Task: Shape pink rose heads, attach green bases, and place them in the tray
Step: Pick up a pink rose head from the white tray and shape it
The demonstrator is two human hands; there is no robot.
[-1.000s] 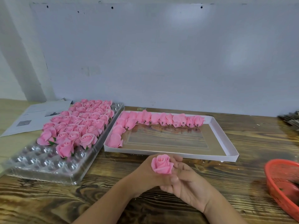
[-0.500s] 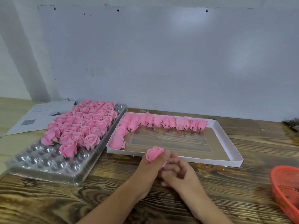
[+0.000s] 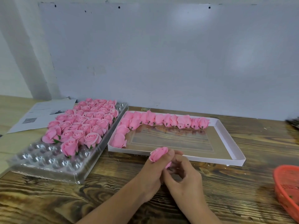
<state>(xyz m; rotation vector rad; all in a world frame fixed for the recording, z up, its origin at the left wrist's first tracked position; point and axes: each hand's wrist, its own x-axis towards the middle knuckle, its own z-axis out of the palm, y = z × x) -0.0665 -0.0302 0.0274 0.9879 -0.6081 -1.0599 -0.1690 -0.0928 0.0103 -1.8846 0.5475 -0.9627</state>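
— Over the wooden table, just in front of the white box: a pink rose, pinched in the curled fingers of the left hand; tilted, bloom pointing left.
— And the right hand?
— Touching the left; fingers curled in under the rose (holding anything or not, cannot tell).
— Finished roses?
— Standing in the clear tray at left; loose heads lined along the box's back and left walls; red basket at far right.
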